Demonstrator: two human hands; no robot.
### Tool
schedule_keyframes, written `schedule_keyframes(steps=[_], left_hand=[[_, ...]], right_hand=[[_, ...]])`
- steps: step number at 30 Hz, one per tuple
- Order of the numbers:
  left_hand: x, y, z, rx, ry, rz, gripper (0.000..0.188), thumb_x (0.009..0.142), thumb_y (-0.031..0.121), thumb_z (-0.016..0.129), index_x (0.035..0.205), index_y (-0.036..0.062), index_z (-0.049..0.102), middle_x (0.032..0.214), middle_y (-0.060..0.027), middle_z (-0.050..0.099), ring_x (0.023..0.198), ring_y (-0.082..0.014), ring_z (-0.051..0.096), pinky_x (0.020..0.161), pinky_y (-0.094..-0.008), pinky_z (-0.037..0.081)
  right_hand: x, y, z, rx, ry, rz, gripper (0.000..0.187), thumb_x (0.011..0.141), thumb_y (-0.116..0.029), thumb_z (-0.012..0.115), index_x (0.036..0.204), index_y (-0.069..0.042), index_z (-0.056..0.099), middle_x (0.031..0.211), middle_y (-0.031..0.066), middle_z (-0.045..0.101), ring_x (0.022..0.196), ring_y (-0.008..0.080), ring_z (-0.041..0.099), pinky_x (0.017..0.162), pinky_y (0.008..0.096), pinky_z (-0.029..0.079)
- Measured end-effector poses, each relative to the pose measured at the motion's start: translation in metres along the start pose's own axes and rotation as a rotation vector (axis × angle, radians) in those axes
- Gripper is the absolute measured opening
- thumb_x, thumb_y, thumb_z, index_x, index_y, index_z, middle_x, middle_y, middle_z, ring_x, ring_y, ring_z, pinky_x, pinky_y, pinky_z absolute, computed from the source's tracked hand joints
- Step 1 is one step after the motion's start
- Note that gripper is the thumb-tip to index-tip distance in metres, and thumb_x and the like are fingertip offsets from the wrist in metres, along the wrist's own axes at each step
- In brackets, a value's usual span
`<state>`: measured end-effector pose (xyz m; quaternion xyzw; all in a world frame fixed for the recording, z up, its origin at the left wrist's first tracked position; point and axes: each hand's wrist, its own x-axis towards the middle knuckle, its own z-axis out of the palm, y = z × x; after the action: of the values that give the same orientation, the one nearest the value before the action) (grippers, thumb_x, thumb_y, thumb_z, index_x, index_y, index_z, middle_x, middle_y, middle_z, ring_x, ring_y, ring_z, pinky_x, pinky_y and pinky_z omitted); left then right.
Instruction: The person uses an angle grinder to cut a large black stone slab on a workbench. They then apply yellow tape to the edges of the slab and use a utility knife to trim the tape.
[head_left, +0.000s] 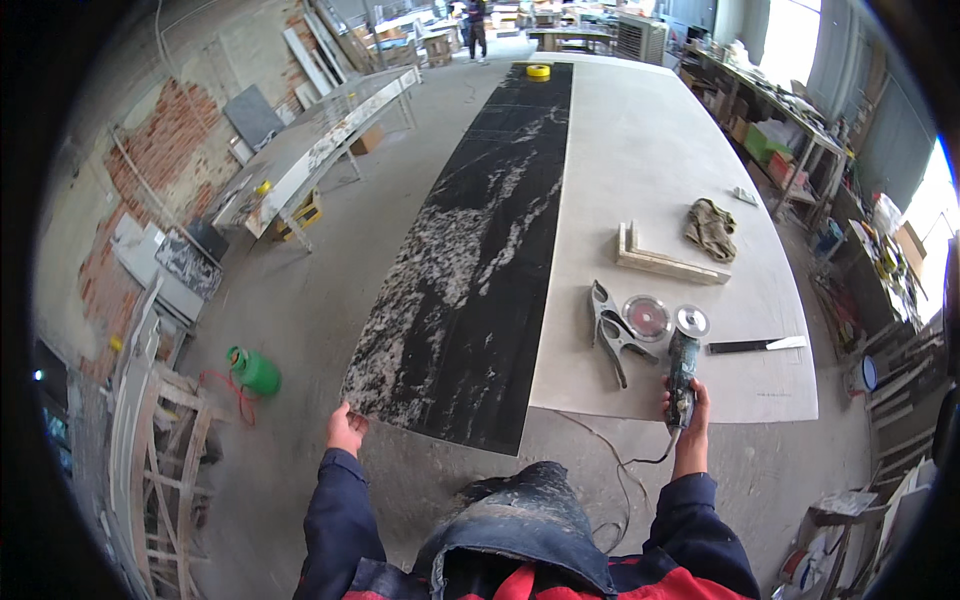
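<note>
My right hand [692, 405] is wrapped round the body of an angle grinder [682, 362], whose disc lies over the white slab [640, 130]. My left hand [346, 428] grips the near left corner of a long black stone slab [460, 300] with white and grey veining. Left of the grinder are a loose cutting disc [647, 317] with a reddish centre and a spring clamp [616, 332]. To its right lies a flat tool with a black handle and pale blade [757, 345]. The grinder's cord [625, 462] trails down toward the floor.
An L-shaped piece [672, 262] and a crumpled cloth [711, 228] lie farther up the white slab. Yellow tape [538, 72] sits at the black slab's far end. A green gas cylinder [254, 371] stands left on the floor. Cluttered benches [780, 110] line the right; a person [476, 28] stands far off.
</note>
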<state>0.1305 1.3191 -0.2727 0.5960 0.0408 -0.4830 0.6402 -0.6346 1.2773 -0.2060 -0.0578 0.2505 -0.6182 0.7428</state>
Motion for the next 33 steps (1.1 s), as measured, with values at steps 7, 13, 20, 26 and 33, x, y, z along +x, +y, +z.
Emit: schedule_keyframes(steps=[7,13,20,26,33], left_hand=[[-0.015,0.021,-0.009,0.165,0.085,-0.018,0.021,0.097,0.027,0.066,0.110,0.0106,0.062,0.099,-0.0064,0.063,0.089,-0.0277,0.063,0.078,-0.0471,0.051],[-0.014,0.052,0.027,0.336,-0.029,-0.056,0.019,0.097,0.023,0.066,0.107,0.0067,0.065,0.097,-0.0071,0.067,0.092,-0.0252,0.065,0.077,-0.0466,0.052],[0.080,0.097,0.047,0.557,-0.384,0.055,0.028,0.097,0.029,0.068,0.115,0.0078,0.066,0.100,-0.0036,0.068,0.090,-0.0215,0.067,0.076,-0.0412,0.054],[0.148,0.152,0.074,0.725,-0.621,0.014,0.041,0.096,0.031,0.069,0.129,0.0074,0.063,0.117,-0.0041,0.068,0.096,-0.0191,0.067,0.077,-0.0370,0.054],[0.249,0.226,-0.019,0.890,-0.632,-0.268,0.034,0.098,0.029,0.065,0.124,0.0069,0.064,0.113,-0.0062,0.069,0.094,-0.0178,0.067,0.075,-0.0342,0.055]], right_hand=[[-0.090,0.057,0.051,-0.991,0.384,-0.256,0.072,0.078,-0.002,0.058,0.147,-0.011,0.040,0.100,0.0127,0.066,0.064,0.0211,0.063,0.054,0.0365,0.056],[-0.077,0.088,0.035,-1.974,0.839,-0.548,0.074,0.082,-0.006,0.058,0.151,-0.005,0.031,0.104,0.0307,0.068,0.091,0.0467,0.068,0.077,0.0540,0.054],[-0.051,0.075,-0.006,-2.056,0.975,-0.453,0.084,0.080,-0.012,0.065,0.155,-0.006,0.026,0.113,0.0317,0.065,0.106,0.0498,0.063,0.090,0.0563,0.049],[-0.056,0.177,0.120,-2.127,1.202,-0.761,0.072,0.080,-0.009,0.068,0.147,0.003,0.043,0.136,0.0272,0.056,0.129,0.0428,0.051,0.111,0.0481,0.039],[0.036,0.417,0.307,-1.901,0.901,-0.636,0.060,0.081,-0.009,0.068,0.138,0.002,0.053,0.133,0.0220,0.058,0.127,0.0373,0.054,0.110,0.0425,0.042]])
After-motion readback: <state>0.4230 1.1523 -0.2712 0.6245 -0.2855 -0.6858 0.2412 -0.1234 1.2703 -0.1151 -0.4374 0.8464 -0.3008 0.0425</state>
